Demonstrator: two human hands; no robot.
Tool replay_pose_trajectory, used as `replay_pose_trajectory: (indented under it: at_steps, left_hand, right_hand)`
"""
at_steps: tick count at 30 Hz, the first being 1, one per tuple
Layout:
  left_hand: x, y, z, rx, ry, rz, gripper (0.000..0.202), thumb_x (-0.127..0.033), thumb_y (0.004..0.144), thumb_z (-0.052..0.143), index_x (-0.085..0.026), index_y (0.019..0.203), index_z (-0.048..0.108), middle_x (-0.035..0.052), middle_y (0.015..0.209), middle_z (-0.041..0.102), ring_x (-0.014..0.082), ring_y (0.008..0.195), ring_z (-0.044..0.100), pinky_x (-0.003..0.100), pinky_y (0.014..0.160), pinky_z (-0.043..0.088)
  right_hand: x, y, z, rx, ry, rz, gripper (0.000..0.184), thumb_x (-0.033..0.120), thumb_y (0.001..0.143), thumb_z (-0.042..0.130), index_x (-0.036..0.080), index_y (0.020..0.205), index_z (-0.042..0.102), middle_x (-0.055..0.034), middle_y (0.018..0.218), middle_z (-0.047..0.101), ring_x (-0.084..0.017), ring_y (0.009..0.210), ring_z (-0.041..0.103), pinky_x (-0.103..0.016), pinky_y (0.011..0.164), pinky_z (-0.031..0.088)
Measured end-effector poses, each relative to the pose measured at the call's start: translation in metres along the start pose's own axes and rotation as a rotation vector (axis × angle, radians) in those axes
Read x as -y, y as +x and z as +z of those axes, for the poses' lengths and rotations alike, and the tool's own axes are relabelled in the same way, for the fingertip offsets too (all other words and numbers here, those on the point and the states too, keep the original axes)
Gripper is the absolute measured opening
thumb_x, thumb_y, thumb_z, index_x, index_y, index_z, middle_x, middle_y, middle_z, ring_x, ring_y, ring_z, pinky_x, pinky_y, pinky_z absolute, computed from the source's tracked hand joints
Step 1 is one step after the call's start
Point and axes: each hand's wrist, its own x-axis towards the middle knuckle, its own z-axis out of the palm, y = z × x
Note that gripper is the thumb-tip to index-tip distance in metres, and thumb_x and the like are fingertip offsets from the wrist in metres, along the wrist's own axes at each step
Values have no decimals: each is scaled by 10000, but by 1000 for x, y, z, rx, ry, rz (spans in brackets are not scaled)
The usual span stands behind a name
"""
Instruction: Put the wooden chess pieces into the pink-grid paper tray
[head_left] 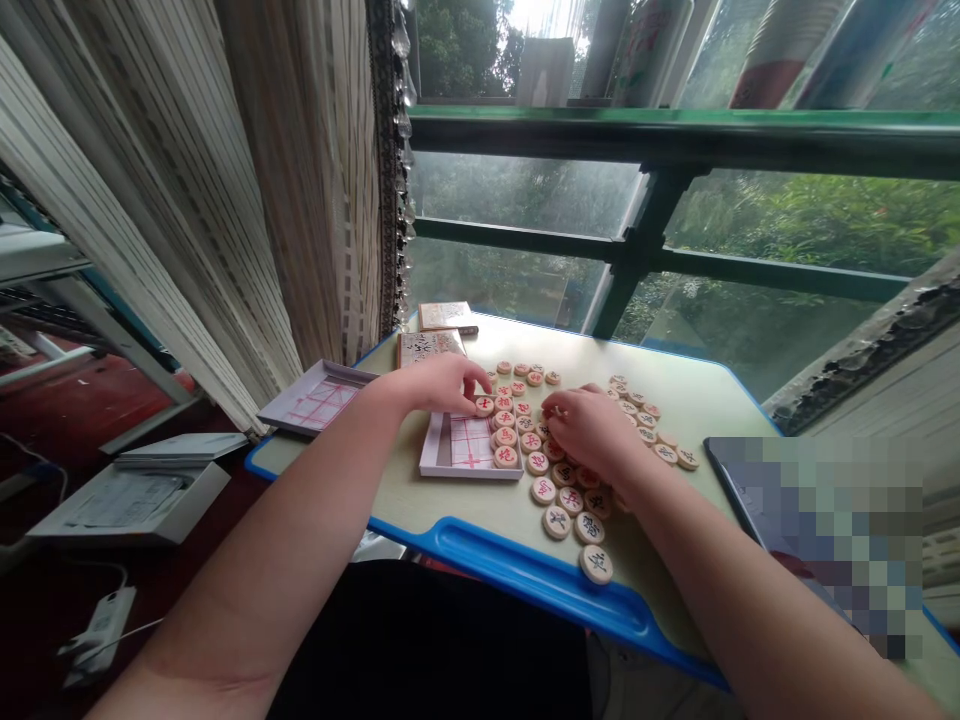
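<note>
My left hand [442,382] reaches over a shallow white box [472,472]. Its thumb and fingers are bent round a Chinese chess piece [484,406] with a red character, at the box's upper edge. More round wooden pieces with red characters stand in a column along the box's right side, among them a lower one [505,456]. My right hand [589,425] is curled low over the loose pieces just right of the box. Its fingertips are partly hidden, and what they hold cannot be made out. Loose pieces with red or black characters [556,521] surround it.
The box lid [319,395], with red grid lines inside, lies at the table's left edge. Two small boxes [431,347] are at the back left. More pieces [647,420] spread rightwards, near a dark-edged tablet-like object [739,500]. A blue tray groove [525,570] runs along the front.
</note>
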Motion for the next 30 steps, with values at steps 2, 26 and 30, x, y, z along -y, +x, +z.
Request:
replay_pose_trajectory:
  at_steps: [2, 26, 30]
  left_hand:
    - [0, 0, 0, 14, 26, 11, 349, -327, 613, 690, -249, 951, 726, -4, 789, 679, 132, 648, 562, 226, 563, 359]
    - [-3, 1, -3, 74, 101, 34, 417, -488, 658, 669, -214, 972, 686, 23, 869, 663, 154, 752, 571, 240, 617, 381]
    - [-2, 0, -2, 87, 92, 25, 506, -375, 634, 695, -222, 1110, 626, 25, 934, 661, 156, 770, 574, 239, 632, 390]
  right_hand:
    - [0, 0, 0, 29, -16, 1, 155, 201, 738, 581, 240, 775, 727, -77, 770, 721, -295, 835, 576, -383, 656, 474]
    - [6, 0, -11, 171, 35, 145, 319, 302, 807, 463, 244, 941, 747, -22, 998, 715, -260, 939, 520, -351, 804, 395]
    - [5, -1, -10, 173, 28, 136, 319, 310, 812, 461, 243, 946, 742, -25, 993, 714, -261, 942, 516, -347, 802, 390]
